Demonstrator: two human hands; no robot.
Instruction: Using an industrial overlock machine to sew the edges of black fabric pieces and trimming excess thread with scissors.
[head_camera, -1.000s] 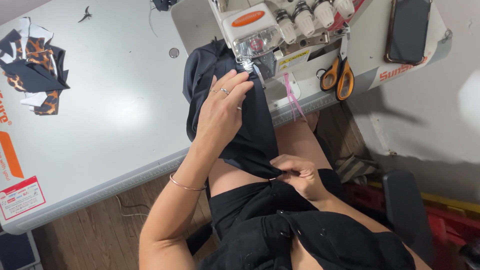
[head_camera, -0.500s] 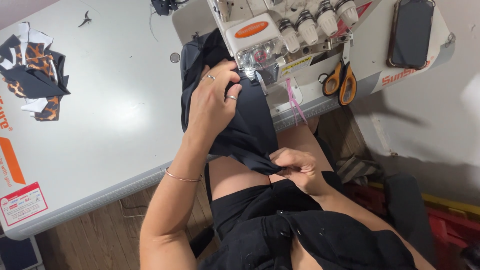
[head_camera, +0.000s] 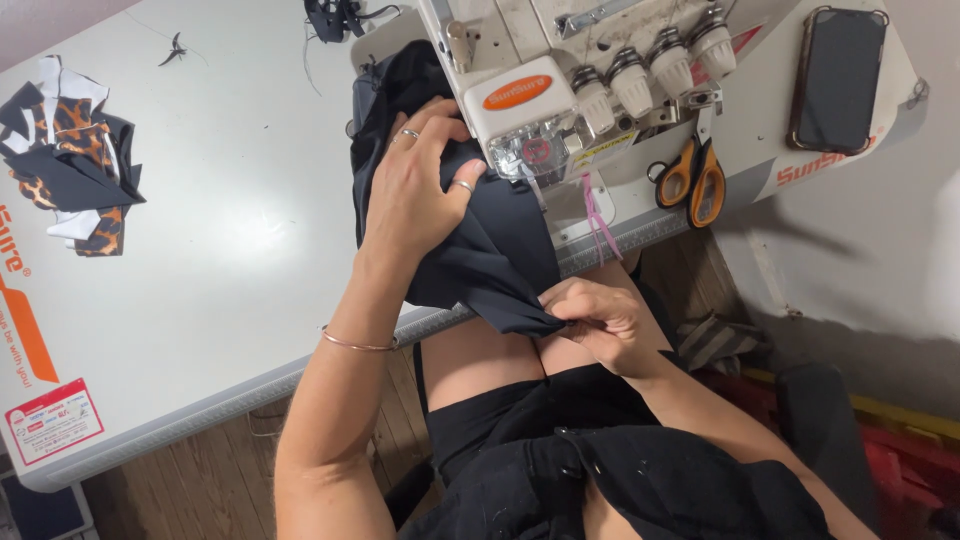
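To feed cleanly I'd keep my left hand (head_camera: 415, 195) spread flat on the black fabric (head_camera: 495, 250) beside the sewing machine (head_camera: 560, 100) while my right hand (head_camera: 595, 320) pinches its near edge taut.

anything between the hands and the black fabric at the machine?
Nothing visible. The left hand lies flat on the black fabric beside the sewing machine, and the right hand pinches its lower edge at the table front.
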